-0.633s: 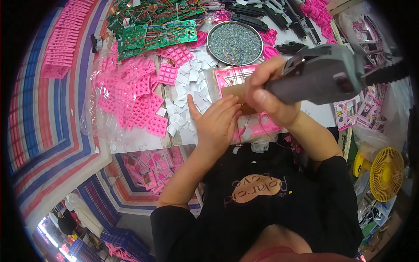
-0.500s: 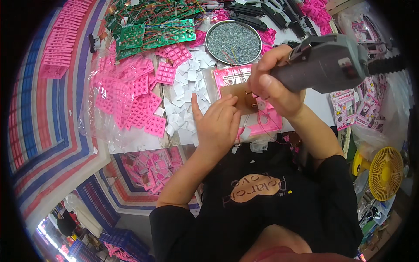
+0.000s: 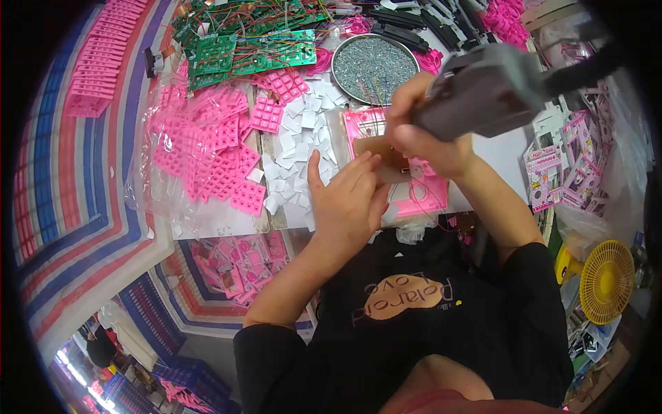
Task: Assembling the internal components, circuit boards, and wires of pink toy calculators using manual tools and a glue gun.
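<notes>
My right hand [image 3: 436, 143] is wrapped round a dark grey power screwdriver [image 3: 476, 100], held over a pink plastic housing [image 3: 424, 201]. The tool is blurred, and its tip is hidden behind my fingers. A flat brown board [image 3: 376, 148] lies on the housing, partly under the tool's shadow. My left hand [image 3: 348, 199] rests with its fingertips on the board's near left edge, fingers stretched out and thumb spread away. Thin wires run out of the housing at its far side and at its near right.
Beyond the housing stands a round metal bowl [image 3: 336, 77] of small screws. Left are white paper pieces [image 3: 298, 155], pink keypads [image 3: 214, 138] and wired green circuit boards [image 3: 276, 52]. Black plastic parts [image 3: 400, 34] lie at the back. Printed pink cards [image 3: 552, 169] and a yellow fan [image 3: 607, 281] are right.
My right hand and the screwdriver have shifted a little left, and the tool's rear end has swung left and up. My left hand stays on the board, almost unmoved.
</notes>
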Demonstrator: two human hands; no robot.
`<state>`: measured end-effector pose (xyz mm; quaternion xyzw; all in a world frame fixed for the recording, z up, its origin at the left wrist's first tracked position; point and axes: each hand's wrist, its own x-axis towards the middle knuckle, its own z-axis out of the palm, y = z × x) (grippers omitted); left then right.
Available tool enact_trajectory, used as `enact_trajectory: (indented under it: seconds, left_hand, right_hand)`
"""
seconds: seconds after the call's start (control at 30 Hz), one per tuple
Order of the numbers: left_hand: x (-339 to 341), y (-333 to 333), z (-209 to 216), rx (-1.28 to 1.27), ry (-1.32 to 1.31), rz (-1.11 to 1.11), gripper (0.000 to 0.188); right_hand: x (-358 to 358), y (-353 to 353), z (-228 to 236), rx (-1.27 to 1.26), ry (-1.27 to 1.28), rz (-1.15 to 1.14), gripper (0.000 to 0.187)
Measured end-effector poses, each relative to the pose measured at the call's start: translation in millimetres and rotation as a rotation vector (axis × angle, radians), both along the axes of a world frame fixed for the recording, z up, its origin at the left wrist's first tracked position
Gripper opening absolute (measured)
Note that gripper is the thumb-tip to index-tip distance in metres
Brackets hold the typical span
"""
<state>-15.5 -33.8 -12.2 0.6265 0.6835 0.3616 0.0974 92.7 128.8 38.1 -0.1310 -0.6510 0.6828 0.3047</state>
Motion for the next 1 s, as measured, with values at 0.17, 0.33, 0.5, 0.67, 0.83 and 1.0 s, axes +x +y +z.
enact_trajectory:
  seconds: [0.17,0.33,0.5,0.67,0.83,1.0]
  left_hand:
    - [-4.4,9.7,4.7,0.023,-0.072,0.013,0.008]
    - [-3.4,19.3,3.2,0.077,-0.108,-0.013,0.009]
    - [-47.7,69.7,22.0,-0.005,-0.188,-0.319,0.012]
    - [-96.2,150.8,5.0,-0.163,0.559,0.129,0.019]
    - [-89.6,160.4,-12.0,-0.03,0.555,0.117,0.02]
    - [-93.2,157.6,-15.1,0.009,0.505,0.164,0.021]
  right_hand:
    - [8.5,-7.4,18.8,-0.215,0.384,0.192,0.028]
    - [15.8,-10.7,8.3,-0.195,0.332,0.153,0.027]
    - [20.3,-1.1,11.5,-0.113,0.293,0.064,0.027]
    - [8.1,-16.0,0.0,-0.118,0.186,0.088,0.027]
    - [13.8,-26.9,-3.3,-0.068,0.123,0.145,0.025]
    - [13.8,-29.4,-3.0,0.117,0.028,0.225,0.021]
